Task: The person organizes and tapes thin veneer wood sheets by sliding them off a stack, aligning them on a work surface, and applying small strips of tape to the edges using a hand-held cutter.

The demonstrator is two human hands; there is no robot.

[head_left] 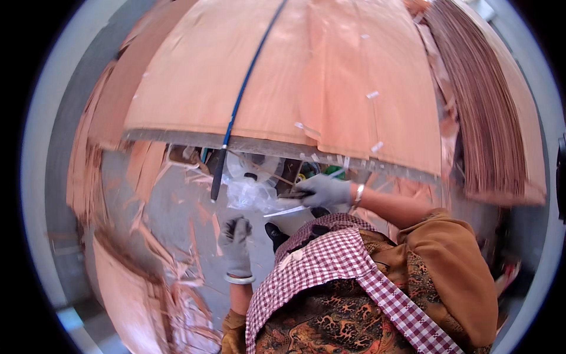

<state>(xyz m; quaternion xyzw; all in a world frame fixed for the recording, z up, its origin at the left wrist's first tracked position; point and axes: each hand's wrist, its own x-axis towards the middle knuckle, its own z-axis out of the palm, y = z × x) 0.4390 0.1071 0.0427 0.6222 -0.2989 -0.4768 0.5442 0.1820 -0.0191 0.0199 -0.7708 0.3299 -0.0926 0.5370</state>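
Note:
My right hand (327,192), in a grey glove, is closed on a dark slim tool (295,194) in front of the table's near edge. Motion smears the tool, so its kind stays unclear. Just below it is a thin white strip (284,212); whether it is held cannot be told. My left hand (236,242), also gloved, is lower and to the left, its fingers curled; what they hold, if anything, is hidden. Wide orange-tan veneer sheets (259,82) cover the table before me. A blue rod (244,82) with a black handle (218,177) lies across them, its handle overhanging the edge.
Thick veneer stacks stand at the right (483,100) and lower left (127,283). Torn veneer strips (153,239) litter the grey floor (121,194). Clear crumpled plastic (250,193) is below the table edge (271,144). Small white pieces (372,95) dot the sheets.

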